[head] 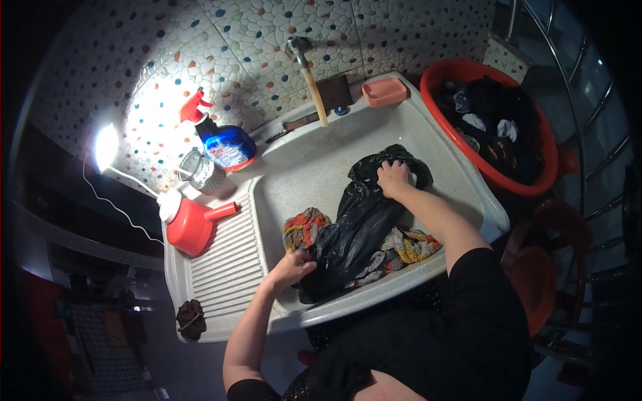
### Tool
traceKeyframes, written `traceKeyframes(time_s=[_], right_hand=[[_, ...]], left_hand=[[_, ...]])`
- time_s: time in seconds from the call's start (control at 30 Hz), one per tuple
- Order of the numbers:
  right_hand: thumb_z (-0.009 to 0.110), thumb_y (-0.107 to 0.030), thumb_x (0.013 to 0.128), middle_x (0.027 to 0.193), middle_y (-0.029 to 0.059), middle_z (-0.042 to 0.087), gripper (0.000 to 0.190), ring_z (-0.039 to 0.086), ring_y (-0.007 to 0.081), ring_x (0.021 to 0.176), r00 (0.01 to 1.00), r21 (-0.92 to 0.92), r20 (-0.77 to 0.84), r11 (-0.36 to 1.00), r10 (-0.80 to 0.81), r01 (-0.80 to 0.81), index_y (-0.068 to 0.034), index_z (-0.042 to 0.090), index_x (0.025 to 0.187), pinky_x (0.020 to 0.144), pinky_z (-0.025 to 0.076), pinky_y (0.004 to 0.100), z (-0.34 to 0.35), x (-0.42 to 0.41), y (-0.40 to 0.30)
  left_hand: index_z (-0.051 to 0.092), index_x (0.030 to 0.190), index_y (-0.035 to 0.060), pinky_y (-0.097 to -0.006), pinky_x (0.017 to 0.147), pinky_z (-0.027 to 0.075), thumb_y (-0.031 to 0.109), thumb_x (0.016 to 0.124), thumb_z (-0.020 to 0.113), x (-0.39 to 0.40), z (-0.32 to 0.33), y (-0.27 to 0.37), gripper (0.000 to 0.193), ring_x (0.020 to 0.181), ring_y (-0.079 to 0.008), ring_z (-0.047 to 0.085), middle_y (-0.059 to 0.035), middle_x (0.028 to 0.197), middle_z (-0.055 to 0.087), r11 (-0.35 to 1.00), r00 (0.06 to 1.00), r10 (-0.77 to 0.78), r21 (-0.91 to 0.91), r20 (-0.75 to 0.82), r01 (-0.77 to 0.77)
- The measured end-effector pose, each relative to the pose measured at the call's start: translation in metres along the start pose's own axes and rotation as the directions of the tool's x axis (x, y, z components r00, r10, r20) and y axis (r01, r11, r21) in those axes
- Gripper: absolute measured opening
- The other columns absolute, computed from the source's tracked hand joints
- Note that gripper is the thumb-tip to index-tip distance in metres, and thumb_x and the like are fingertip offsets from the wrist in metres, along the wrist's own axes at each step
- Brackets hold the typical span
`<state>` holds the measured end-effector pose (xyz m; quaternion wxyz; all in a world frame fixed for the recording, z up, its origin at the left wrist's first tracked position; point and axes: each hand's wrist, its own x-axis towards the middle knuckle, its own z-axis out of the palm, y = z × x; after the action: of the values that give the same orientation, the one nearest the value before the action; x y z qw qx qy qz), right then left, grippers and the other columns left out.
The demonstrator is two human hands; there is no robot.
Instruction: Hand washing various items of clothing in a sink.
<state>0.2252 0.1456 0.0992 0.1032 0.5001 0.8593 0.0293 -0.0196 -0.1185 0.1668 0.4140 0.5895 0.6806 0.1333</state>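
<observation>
A dark, shiny wet garment (363, 215) lies bunched diagonally across the basin of a grey laundry sink (296, 173). My left hand (293, 268) grips its lower left edge, fingers curled into the cloth. At its upper end my right hand (394, 178) presses on the garment; something white, partly hidden, shows beside the palm. Whether these fingers are closed on cloth cannot be made out. Under and beside the garment lies a patterned knit cloth in grey, orange and yellow, showing at the left (306, 228) and at the right (411, 245).
A tap with a hose (315, 95) hangs over the basin. Around the rim are a pink soap dish (384, 92), a brush (291, 125), a blue spray bottle (228, 146), a clear cup (203, 173) and a red dipper (188, 228). Right stands a red tub (435, 110) of clothes.
</observation>
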Motion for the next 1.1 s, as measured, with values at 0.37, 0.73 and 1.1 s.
traceKeyframes(time_s=[0.37, 0.73, 1.1], right_hand=[[0.061, -0.023, 0.077, 0.122, 0.0176, 0.048, 0.035, 0.053, 0.0353, 0.108, 0.971, 0.314, 0.159, 0.941, -0.180, 0.123, -0.006, 0.062, 0.107, 0.087, 0.046, 0.0438, -0.010, -0.027, -0.025], [0.061, -0.004, 0.064, 0.088, 0.0103, 0.053, 0.015, 0.057, 0.0306, 0.078, 0.480, 0.431, -0.873, 0.597, 0.088, 0.676, -0.008, 0.058, 0.078, 0.070, 0.047, 0.0397, -0.168, -0.031, 0.015], [0.058, -0.021, 0.075, 0.097, 0.0177, 0.062, 0.025, 0.061, 0.0320, 0.092, 0.755, 0.413, 0.302, 0.794, -0.582, 0.447, -0.004, 0.061, 0.093, 0.076, 0.047, 0.0426, -0.043, -0.045, -0.001]], left_hand=[[0.063, 0.087, -0.0021, -0.0404, 0.079, 0.048, 0.027, 0.066, 0.063, 0.045, 0.037, 0.015, 0.036, 0.088, -0.0348, 0.062, -0.0236, 0.093, 0.062, 0.901, 0.981, -0.164, 0.389, -0.100, 0.190], [0.062, 0.084, -0.0028, -0.0377, 0.078, 0.045, 0.015, 0.063, 0.059, -0.016, -0.073, 0.109, 0.028, 0.087, -0.0330, 0.058, -0.0169, 0.095, 0.058, 0.976, 0.811, 0.195, 0.191, -0.551, -0.104], [0.068, 0.085, 0.0058, -0.0406, 0.087, 0.042, 0.020, 0.060, 0.057, -0.036, -0.004, 0.034, 0.031, 0.110, -0.0265, 0.051, -0.0094, 0.107, 0.062, 0.601, 0.974, -0.212, 0.797, 0.076, 0.069]])
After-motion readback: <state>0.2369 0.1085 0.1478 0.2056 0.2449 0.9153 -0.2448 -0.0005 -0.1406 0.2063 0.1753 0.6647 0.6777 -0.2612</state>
